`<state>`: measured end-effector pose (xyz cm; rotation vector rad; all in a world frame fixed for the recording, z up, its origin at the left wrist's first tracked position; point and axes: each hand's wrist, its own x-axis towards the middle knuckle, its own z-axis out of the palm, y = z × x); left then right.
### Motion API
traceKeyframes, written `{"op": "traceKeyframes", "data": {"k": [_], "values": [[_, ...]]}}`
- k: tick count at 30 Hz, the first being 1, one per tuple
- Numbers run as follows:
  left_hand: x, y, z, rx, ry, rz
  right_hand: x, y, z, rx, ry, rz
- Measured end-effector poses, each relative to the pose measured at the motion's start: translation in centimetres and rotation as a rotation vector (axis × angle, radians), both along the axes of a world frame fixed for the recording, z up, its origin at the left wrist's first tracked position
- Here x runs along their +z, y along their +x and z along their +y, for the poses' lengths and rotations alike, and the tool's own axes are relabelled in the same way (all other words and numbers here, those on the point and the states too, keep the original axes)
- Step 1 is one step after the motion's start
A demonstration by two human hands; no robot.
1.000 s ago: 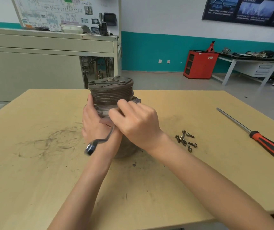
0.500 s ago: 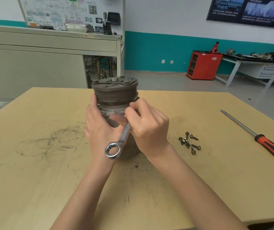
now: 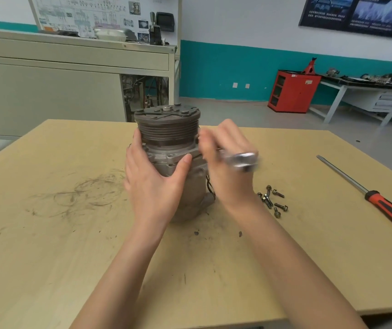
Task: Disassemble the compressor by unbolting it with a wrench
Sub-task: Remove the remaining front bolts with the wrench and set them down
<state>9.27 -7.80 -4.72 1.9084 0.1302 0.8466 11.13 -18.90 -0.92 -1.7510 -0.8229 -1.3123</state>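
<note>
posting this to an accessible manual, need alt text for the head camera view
A person's left hand grips an upright grey metal compressor on a tan wooden table while the right hand holds a blurred silver wrench at its right side. Several loose small bolts and a red-handled screwdriver lie on the table to the right.

Grey compressor [image 3: 190, 181] stands upright on the worktop [image 3: 48, 233], grooved pulley [image 3: 167, 132] on top; the shiny wrench [image 3: 240, 160], badly blurred, seems level just right of it
</note>
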Motion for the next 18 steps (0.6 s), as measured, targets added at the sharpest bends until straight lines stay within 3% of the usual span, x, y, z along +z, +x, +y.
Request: {"op": "traceKeyframes", "data": {"k": [4,6,9,14,18], "values": [[0.3,-0.1,-0.2,0.011,-0.014,0.003,0.5,2.6,-3.4,0.625,0.563,0.63],[0.3,-0.1,-0.2,0.006,-0.018,0.003,0.7,4.8,-4.5,0.84,0.689,0.866],[0.2,-0.1,-0.2,0.008,-0.02,-0.005,1.0,7.8,-4.1,1.103,0.715,1.154],[0.3,-0.1,-0.1,0.012,-0.017,-0.007,1.2,11.0,-2.1,1.258,0.556,1.34],[0.3,-0.2,-0.2,0.005,-0.016,-0.006,1.1,11.0,-3.2,1.29,0.54,1.326]]}}
